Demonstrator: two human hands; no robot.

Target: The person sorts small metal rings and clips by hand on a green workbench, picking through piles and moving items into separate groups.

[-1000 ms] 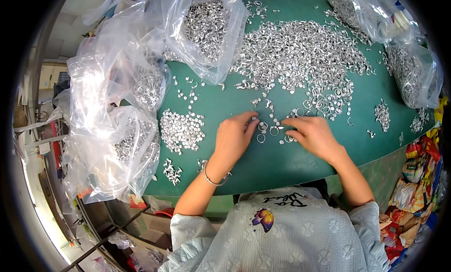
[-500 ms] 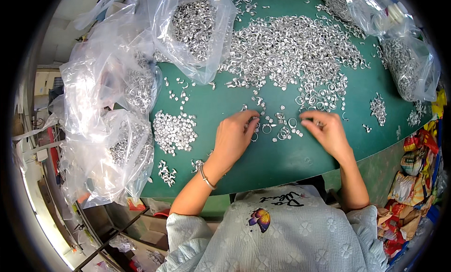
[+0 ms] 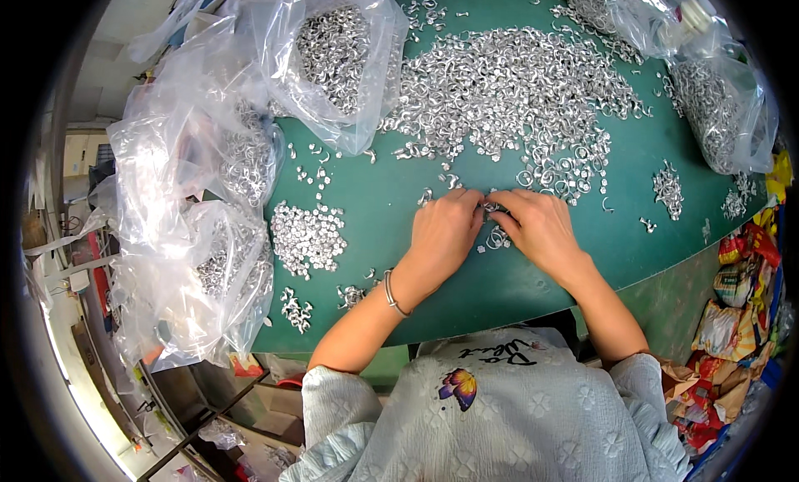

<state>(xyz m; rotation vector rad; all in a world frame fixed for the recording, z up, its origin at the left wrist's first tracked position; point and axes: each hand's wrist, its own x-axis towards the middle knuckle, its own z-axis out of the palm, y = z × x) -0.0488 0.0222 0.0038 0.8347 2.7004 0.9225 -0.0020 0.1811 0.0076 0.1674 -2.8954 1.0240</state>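
My left hand [image 3: 445,232] and my right hand [image 3: 537,226] meet fingertip to fingertip over the green table [image 3: 483,303]. Both have curled fingers, closed around small silver metal pieces [image 3: 491,207] that are mostly hidden. Under the right fingers lie a few silver rings [image 3: 498,238] and bits. Just beyond the hands spreads a big pile of silver ring-like castings [image 3: 508,86], with looser rings [image 3: 566,170] at its near edge. To the left of my left hand sits a heap of small flower-shaped silver pieces [image 3: 306,239].
Clear plastic bags of silver parts [image 3: 337,57] crowd the left and far left. Another full bag [image 3: 720,116] stands at the right. Small clusters [image 3: 667,191] lie near the right edge, others [image 3: 295,311] at the near left. Colourful packaging [image 3: 720,332] is heaped beside the table.
My hands have come together from apart, the left moving right and the right moving left, and their fingers now close on small metal pieces between them.
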